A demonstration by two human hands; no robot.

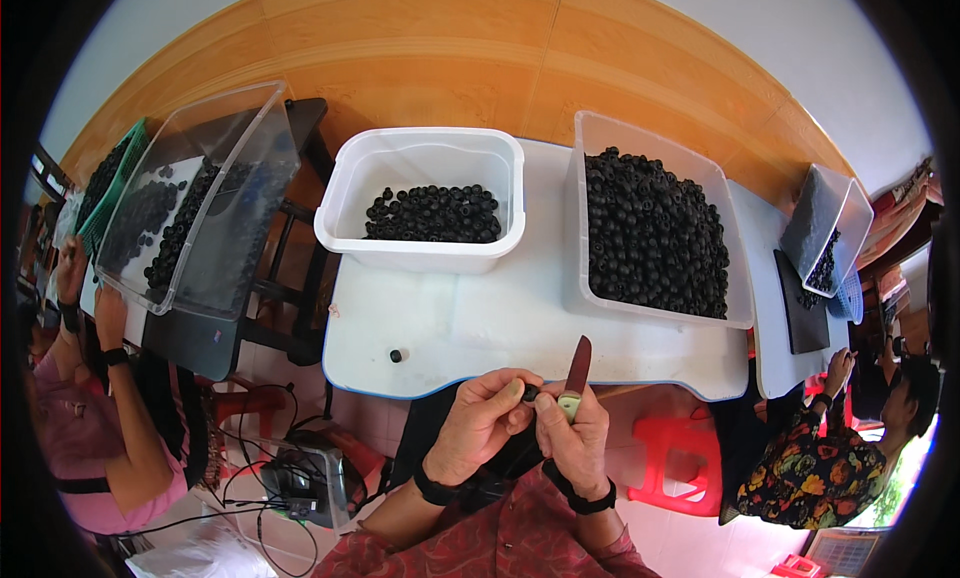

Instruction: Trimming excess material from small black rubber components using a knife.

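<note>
My left hand [478, 418] pinches a small round black part [530, 391] between thumb and fingers, just past the table's front edge. Beside it, my right hand [577, 428] is closed around the pale green handle [569, 406] of a small knife [579, 363], whose dark reddish blade points up and away from me. The right thumb touches the black part. On the white table [470, 323] lies one loose black part [396, 356], left of my hands. Behind it stands a white tub [420, 246] with a layer of black parts [432, 215] on its bottom.
A clear bin [660, 313] heaped with black parts stands at the right. Left, another clear bin [165, 298] tilts on a dark table beside a person in pink [110, 448]. Another person [815, 468] sits right, near a red stool [680, 463]. Cables [265, 458] trail on the floor.
</note>
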